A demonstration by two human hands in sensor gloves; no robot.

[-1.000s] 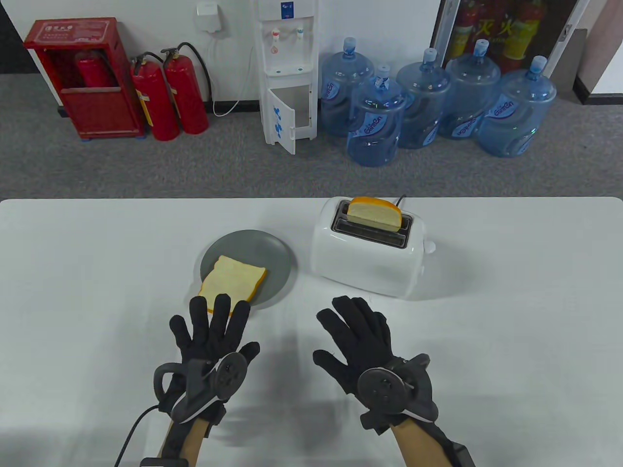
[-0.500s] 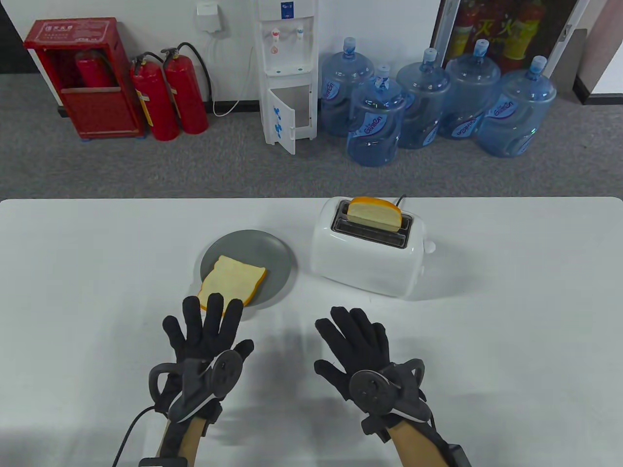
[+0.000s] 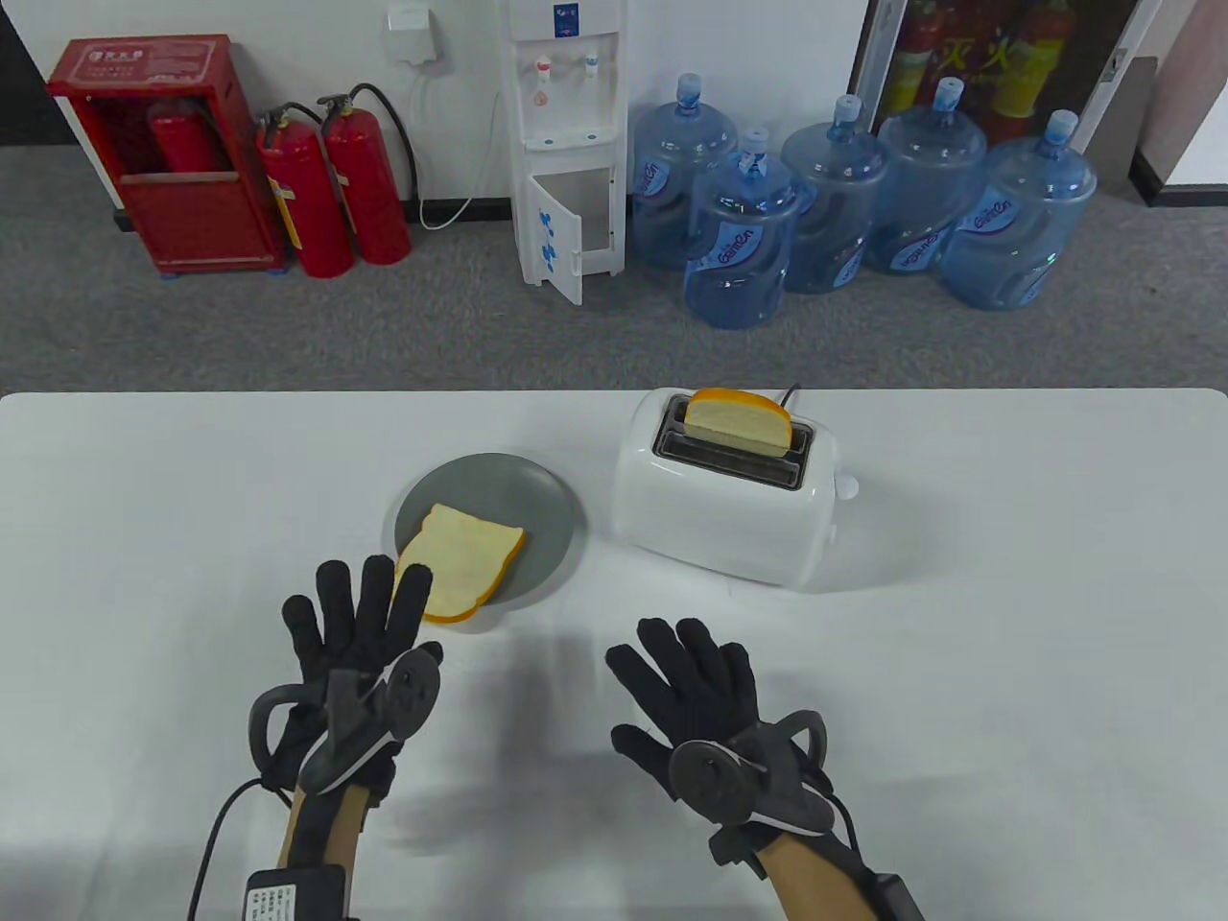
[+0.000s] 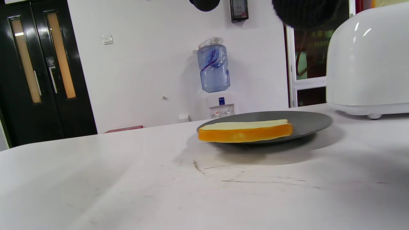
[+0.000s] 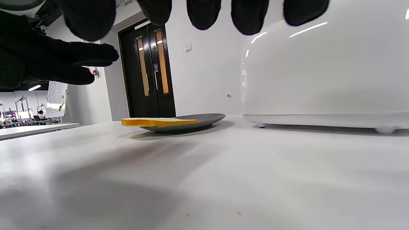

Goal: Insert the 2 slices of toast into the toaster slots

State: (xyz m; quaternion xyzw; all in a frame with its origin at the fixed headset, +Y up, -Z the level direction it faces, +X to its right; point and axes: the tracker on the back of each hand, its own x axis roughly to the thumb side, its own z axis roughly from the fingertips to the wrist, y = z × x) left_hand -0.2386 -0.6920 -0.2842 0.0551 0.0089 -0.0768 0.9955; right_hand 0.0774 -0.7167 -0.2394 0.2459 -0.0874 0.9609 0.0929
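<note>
Table view stuff: one slice (image 3: 737, 422) is already seated in the toaster (image 3: 729, 499), the other slice (image 3: 460, 564) is lying flat on the grey plate (image 3: 537, 508), overhanging its near rim, probably light and squishy, best pinched gently at that overhang, while both left hand (image 3: 360, 638) and right hand (image 3: 696, 686) are spread flat, nothing held.

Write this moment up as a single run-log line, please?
toaster: one slice in far slot, near slot empty | second slice flat on grey plate | left hand open beside it | right hand open, idle

White table (image 3: 1007, 614), grey plate (image 3: 537, 499) left of centre, white toaster (image 3: 720, 523) just beside it
</note>
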